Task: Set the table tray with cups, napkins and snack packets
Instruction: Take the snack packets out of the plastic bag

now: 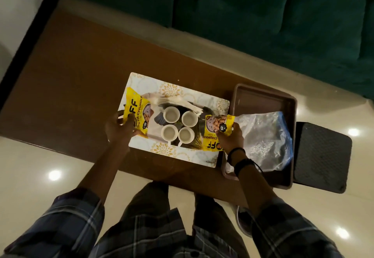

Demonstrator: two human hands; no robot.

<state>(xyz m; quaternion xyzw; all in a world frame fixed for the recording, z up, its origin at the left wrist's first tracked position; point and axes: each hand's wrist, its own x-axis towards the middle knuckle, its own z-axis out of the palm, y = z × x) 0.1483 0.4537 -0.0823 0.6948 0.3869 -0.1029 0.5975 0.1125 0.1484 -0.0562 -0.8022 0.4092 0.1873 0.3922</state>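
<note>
A white tray (141, 81) with gold flower prints lies on the brown table. Several small white cups (171, 114) stand grouped at its middle, with white napkins (174, 100) behind them. My left hand (119, 129) grips a yellow snack packet (136, 114) at the tray's left end. My right hand (229, 138) grips a second yellow snack packet (216, 131) at the tray's right end.
A brown bin (263, 97) sits right of the tray, with a clear plastic bag (263, 136) lying across it. A dark textured stool (321, 156) stands further right. A green sofa (263, 10) runs behind the table (70, 75). My legs are at the table's near edge.
</note>
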